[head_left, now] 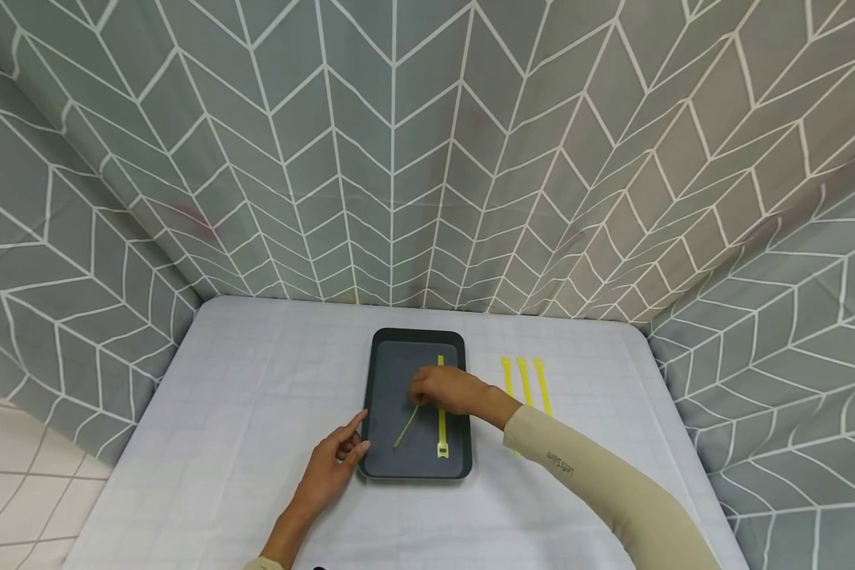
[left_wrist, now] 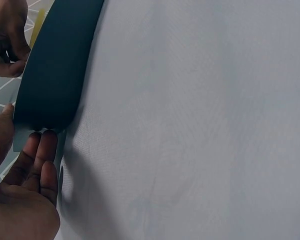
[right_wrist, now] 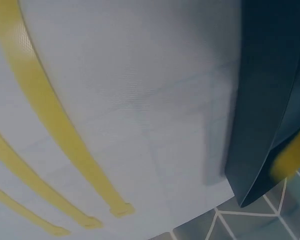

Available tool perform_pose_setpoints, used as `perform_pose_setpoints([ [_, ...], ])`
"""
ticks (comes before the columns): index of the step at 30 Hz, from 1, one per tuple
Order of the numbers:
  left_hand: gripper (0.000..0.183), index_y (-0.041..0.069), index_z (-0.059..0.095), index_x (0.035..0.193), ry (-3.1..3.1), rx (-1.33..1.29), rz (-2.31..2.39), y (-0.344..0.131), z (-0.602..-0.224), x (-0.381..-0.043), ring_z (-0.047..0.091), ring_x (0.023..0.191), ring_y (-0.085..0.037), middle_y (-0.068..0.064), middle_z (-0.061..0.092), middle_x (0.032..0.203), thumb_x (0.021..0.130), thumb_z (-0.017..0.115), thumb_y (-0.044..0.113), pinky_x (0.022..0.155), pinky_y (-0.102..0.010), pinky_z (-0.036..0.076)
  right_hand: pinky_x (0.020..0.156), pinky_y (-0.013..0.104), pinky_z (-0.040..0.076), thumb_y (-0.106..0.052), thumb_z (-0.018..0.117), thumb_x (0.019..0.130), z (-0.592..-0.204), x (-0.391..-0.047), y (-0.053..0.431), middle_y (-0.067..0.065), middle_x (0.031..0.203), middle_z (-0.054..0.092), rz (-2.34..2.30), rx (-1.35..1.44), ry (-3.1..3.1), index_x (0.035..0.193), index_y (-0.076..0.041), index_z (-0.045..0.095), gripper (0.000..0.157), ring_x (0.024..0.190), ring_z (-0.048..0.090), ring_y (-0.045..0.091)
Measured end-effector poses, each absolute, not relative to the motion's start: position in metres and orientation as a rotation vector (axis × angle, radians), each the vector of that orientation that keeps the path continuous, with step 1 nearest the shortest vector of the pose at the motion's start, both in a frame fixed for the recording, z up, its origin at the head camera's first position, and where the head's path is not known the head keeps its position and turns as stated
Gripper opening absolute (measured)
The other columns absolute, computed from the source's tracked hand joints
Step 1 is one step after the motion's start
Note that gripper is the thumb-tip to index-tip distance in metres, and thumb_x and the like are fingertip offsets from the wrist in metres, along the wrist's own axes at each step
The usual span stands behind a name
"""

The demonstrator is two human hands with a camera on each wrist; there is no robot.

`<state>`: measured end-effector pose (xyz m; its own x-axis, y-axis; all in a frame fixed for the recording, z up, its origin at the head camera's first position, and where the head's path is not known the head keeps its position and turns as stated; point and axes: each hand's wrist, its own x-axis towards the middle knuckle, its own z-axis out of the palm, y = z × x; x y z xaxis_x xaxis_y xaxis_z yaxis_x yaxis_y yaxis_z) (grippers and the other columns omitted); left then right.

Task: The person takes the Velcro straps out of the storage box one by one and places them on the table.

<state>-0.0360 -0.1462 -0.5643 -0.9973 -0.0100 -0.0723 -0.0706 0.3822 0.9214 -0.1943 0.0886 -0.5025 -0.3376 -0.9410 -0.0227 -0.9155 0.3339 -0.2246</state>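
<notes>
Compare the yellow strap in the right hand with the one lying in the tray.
The held strap slants; the lying strap runs nearly lengthwise in the tray. The held strap looks line-thin; the lying strap shows a broader face and slotted end. Both are yellow and partly hidden by the right hand.

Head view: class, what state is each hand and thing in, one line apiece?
Tray, open side up on the cloth
Inner strap, lying lengthwise in the tray, partly hidden
Held strap, slanting down from the right hand
Right hand, pinching the held strap
Left hand, fingers touching the tray's side
Three straps, side by side, apart
Curtain, hanging
</notes>
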Motion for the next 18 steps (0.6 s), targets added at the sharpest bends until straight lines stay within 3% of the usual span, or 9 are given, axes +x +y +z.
perform_pose_setpoints([
  [5,0.054,0.010,0.054,0.145,2.575,-0.075,1.717,-0.146,-0.564,-0.035,0.050,0.073,-0.005,0.001,0.055,0.089,0.094,0.070,0.009,0.070,-0.022,0.046,0.082,0.024,0.052,-0.005,0.072,0.092,-0.500,-0.197,0.095,-0.003,0.095,0.068,-0.485,-1.648,2.445,0.093,-0.013,0.070,0.008,0.090,0.062,0.011],
  [13,0.054,0.009,0.054,0.145,2.607,-0.057,1.708,-0.147,-0.563,-0.035,0.049,0.074,-0.004,0.001,0.056,0.089,0.094,0.070,0.011,0.070,-0.022,0.046,0.076,0.024,0.052,-0.009,0.067,0.095,-0.499,-0.199,0.107,0.001,0.094,0.067,-0.851,-1.430,2.461,0.095,-0.009,0.067,0.000,0.085,0.062,0.011],
  [18,0.053,0.009,0.054,0.145,2.605,-0.058,1.703,-0.146,-0.564,-0.035,0.049,0.073,-0.004,0.002,0.056,0.088,0.094,0.070,0.011,0.070,-0.022,0.047,0.076,0.025,0.055,-0.004,0.073,0.089,-0.503,-0.196,0.120,0.002,0.094,0.070,-1.110,-1.204,2.476,0.100,-0.011,0.068,0.013,0.084,0.066,0.011],
])
